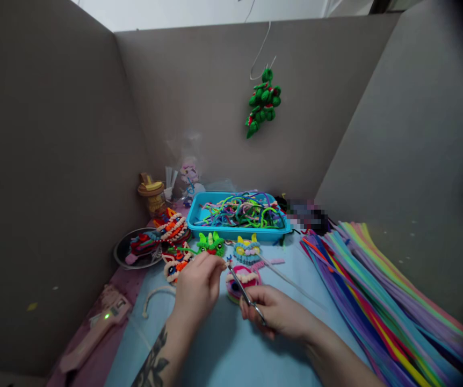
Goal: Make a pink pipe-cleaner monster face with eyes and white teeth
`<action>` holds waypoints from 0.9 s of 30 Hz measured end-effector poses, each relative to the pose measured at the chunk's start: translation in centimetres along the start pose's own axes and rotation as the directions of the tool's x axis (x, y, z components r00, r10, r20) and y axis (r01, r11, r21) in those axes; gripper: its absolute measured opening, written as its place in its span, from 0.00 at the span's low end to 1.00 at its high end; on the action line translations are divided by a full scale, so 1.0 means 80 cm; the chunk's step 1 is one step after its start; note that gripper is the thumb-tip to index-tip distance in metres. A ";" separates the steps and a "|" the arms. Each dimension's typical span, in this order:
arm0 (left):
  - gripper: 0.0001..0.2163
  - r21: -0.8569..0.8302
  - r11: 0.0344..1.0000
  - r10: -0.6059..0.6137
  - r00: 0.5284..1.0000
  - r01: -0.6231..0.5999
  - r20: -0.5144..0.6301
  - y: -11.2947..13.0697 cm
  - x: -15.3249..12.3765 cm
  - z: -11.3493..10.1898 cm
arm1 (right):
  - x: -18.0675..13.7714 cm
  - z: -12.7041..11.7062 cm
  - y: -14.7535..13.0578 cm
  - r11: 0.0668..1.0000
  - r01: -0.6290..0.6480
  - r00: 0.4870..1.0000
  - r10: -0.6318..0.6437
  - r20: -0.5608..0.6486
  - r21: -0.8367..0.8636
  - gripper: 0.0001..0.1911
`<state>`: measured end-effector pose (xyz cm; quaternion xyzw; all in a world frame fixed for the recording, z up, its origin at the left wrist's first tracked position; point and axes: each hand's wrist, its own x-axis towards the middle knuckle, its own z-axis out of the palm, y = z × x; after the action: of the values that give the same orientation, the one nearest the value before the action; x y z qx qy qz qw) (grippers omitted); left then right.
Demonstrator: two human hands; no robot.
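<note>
My right hand is wrapped round the handles of silver scissors, whose blades point up and left. The scissor tips reach the fingertips of my left hand. Those fingers are pinched together, and the small thing between them is too tiny to make out. Under the blades lies a pink pipe-cleaner figure with a cream band. Just beyond are a green horned figure and a blue-and-yellow one. An orange-and-cream figure is partly hidden behind my left hand.
A blue tray of tangled pipe-cleaner scraps stands at the back. Bundled pipe cleaners lie right. On the left are a metal bowl, a pink glue gun with a green light and a lidded cup. Grey panels enclose the table.
</note>
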<state>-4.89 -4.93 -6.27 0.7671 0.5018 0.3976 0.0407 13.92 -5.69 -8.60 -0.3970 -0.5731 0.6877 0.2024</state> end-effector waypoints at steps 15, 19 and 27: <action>0.05 -0.171 0.984 -0.052 0.999 0.051 -0.003 -0.001 0.004 0.003 | 0.005 0.004 0.003 0.995 -0.061 0.998 0.061 0.003 0.081 0.08; 0.05 -0.219 0.975 -0.050 0.999 0.045 -0.016 0.006 0.005 0.003 | 0.006 0.008 0.007 0.986 -0.060 0.993 0.043 0.114 0.156 0.13; 0.06 -0.226 0.974 -0.006 0.998 0.019 0.056 0.012 0.001 0.005 | 0.006 0.003 0.015 0.987 -0.075 0.982 0.049 0.183 0.141 0.23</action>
<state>-3.92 -5.24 -6.06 0.7649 0.4568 0.4307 0.1441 13.65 -5.79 -9.93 -0.3352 -0.5239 0.7671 0.1573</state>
